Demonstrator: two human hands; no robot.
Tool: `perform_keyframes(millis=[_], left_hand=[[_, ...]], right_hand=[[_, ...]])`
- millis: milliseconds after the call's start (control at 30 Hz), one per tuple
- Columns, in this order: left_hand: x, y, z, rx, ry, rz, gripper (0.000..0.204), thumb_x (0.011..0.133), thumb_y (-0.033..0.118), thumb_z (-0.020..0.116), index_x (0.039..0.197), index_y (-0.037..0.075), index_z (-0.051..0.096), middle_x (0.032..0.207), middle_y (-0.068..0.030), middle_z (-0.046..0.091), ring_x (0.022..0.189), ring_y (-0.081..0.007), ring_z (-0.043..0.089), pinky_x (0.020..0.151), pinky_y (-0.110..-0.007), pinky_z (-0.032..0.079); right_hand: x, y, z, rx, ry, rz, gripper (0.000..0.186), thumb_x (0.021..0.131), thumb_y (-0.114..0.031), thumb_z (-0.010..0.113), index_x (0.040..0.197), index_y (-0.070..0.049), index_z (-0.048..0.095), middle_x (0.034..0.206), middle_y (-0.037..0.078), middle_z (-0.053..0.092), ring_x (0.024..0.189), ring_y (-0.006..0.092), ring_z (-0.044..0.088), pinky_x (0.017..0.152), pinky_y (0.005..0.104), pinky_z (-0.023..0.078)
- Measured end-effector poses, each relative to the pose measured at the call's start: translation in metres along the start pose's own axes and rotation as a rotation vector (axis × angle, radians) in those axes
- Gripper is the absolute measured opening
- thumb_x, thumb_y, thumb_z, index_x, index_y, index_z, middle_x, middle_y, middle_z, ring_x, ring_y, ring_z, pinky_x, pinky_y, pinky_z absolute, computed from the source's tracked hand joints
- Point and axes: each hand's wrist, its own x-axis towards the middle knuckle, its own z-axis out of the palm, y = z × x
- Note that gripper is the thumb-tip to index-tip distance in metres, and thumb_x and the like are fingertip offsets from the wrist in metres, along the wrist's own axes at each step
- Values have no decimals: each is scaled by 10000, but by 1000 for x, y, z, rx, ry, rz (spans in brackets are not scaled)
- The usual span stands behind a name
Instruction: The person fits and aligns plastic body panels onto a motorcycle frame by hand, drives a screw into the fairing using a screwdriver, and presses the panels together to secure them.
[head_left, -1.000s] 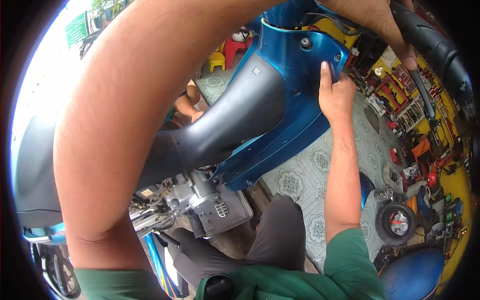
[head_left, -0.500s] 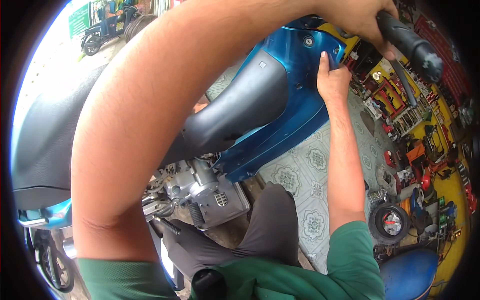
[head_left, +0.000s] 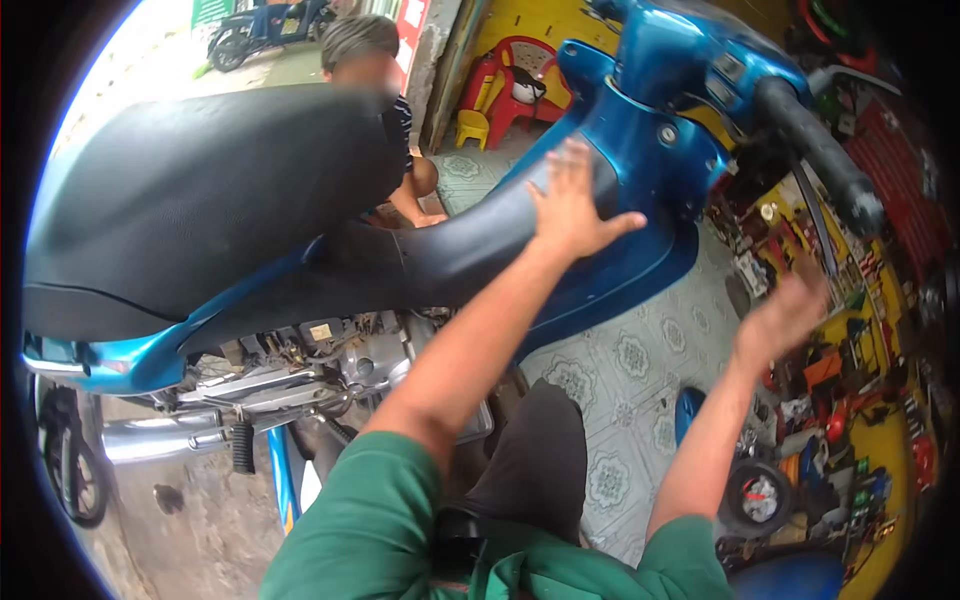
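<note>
A blue motorbike (head_left: 590, 310) stands in front of me, its black seat (head_left: 210, 190) at the left and its handlebar at the upper right. My left hand (head_left: 575, 205) is open with fingers spread, over the black centre cover (head_left: 470, 245); whether it touches the cover I cannot tell. The ignition lock (head_left: 668, 133) sits just beyond it on the blue front panel. Below the black handlebar grip (head_left: 815, 155) and brake lever (head_left: 815, 215), my right hand (head_left: 785, 310) is raised off the bike. Its fingers are smeared by motion, and I see nothing held in it.
Another person (head_left: 405, 150) crouches beyond the seat, a hand low by the frame. Behind are a red chair (head_left: 530, 85) and a small yellow stool (head_left: 472, 130). Tools and parts crowd the right wall. A wheel (head_left: 757, 497) lies on the tiled floor (head_left: 610, 480).
My left hand has come off the handlebar grip down to the centre cover. My right hand has left the front panel and swung right. More of the bike and the crouching person now show.
</note>
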Motion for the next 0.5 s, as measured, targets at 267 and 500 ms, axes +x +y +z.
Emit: perform_keyframes(millis=[267, 500], left_hand=[[18, -12, 19, 117, 19, 59, 1277, 685, 657, 849, 1639, 118, 193, 1711, -96, 194, 1576, -355, 181, 1139, -781, 221], [18, -42, -2, 103, -84, -50, 1344, 621, 722, 841, 1636, 114, 205, 1696, -129, 223, 1563, -362, 218, 1150, -769, 218]], right_hand=[[95, -81, -11, 368, -32, -656, 518, 1083, -333, 419, 1359, 95, 515, 1263, 255, 642, 1156, 373, 653, 1007, 423, 533], [94, -131, 29, 44, -303, -438, 394, 1092, -211, 436, 1259, 106, 600, 1281, 217, 664, 1156, 280, 676, 992, 387, 560]])
